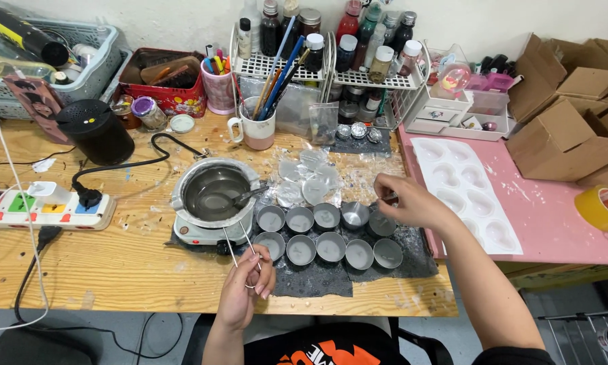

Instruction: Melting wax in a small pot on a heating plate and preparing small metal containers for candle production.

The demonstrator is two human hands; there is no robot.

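Observation:
My left hand (244, 284) rests at the table's front edge, pinching two thin white wicks (240, 240) that slant up toward the melting pot (213, 192). My right hand (405, 203) hovers over the right end of the small metal cups (327, 233), fingers pinched on something small and thin above the far right cup (383, 223). The cups stand in two rows on a dark grey mat (317, 277), most filled with pale grey wax. The pot sits on a small white hot plate (199, 233) with a spoon (250, 196) in it.
A white heart-shaped mould tray (463, 189) lies on the pink surface at right, near cardboard boxes (574, 122) and yellow tape (600, 206). A mug of brushes (257, 125), bottle racks (358, 47), a black speaker (98, 132) and a power strip (44, 209) stand behind and left.

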